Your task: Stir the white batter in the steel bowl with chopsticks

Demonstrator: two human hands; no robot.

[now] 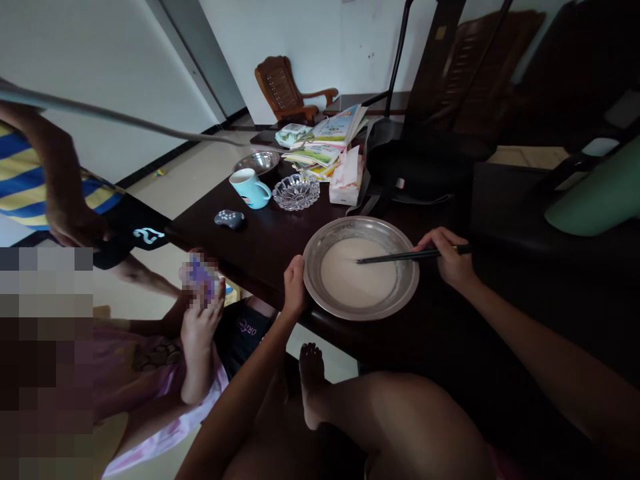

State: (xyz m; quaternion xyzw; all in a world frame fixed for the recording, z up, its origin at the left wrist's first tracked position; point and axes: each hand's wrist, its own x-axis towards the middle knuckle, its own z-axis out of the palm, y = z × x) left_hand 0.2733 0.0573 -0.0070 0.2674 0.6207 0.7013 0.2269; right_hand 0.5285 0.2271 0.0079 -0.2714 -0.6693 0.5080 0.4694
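Note:
A wide metal bowl (pixel 311 280) stands at the edge of the dark table, holding a pale, milky batter (pixel 350 283). My left hand (pixel 295 283) grips the bowl's left rim, its fingers closed against the side. In my right hand (pixel 453 257) is a pair of dark chopsticks (pixel 400 256), held near their back ends. Their tips dip into the batter left of its middle. The fingers of my right hand are wrapped round the chopsticks, above the bowl's right rim.
Behind the bowl are a tissue pack (pixel 346 187), a glass dish (pixel 296 193), a light blue mug (pixel 251 189), a grey game controller (pixel 229 219), a second metal bowl (pixel 263 160) and several books (pixel 325 137). A black bag (pixel 425 167) lies right. Two people are at the left.

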